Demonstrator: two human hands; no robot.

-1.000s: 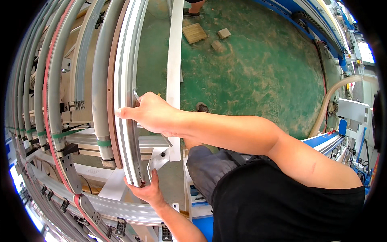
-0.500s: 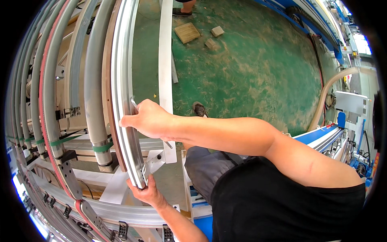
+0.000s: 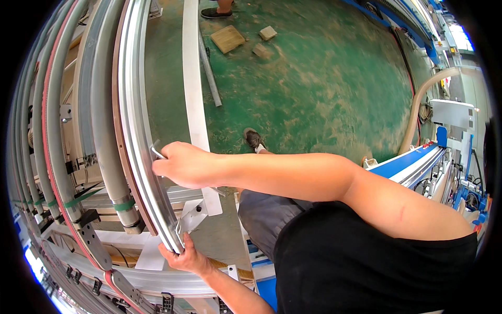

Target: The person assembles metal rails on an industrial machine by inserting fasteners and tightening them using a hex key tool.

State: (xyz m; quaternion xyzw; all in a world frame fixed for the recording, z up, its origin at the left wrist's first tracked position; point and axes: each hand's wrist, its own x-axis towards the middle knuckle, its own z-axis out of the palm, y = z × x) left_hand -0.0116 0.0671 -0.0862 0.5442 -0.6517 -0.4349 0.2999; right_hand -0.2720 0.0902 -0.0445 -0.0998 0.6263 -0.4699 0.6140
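My right hand [image 3: 185,165] is closed around a bent metal rod that looks like a hex key [image 3: 156,152]. One end of it sticks out past my fingers at the edge of a long silver aluminium profile [image 3: 137,94]. Lower down, my left hand [image 3: 185,257] grips the near end of that profile, thumb on the right side and fingers beneath. Beside the thumb is a small shiny bent metal piece [image 3: 179,228], whose kind I cannot make out. A white angled bracket [image 3: 193,213] stands just right of the profile.
Grey rollers [image 3: 107,131] with green bands and a red-edged belt [image 3: 47,104] fill the left. A white beam [image 3: 194,78] runs alongside the profile. On the green floor [image 3: 324,89] lie a wooden block [image 3: 227,39] and a grey tube [image 3: 210,73]. Another person's shoe [image 3: 216,13] shows at the top.
The view has shifted, so the profile and rollers appear further left. My right thumb, which lay across the profile, is now at its right edge. My left hand still holds the profile's end.
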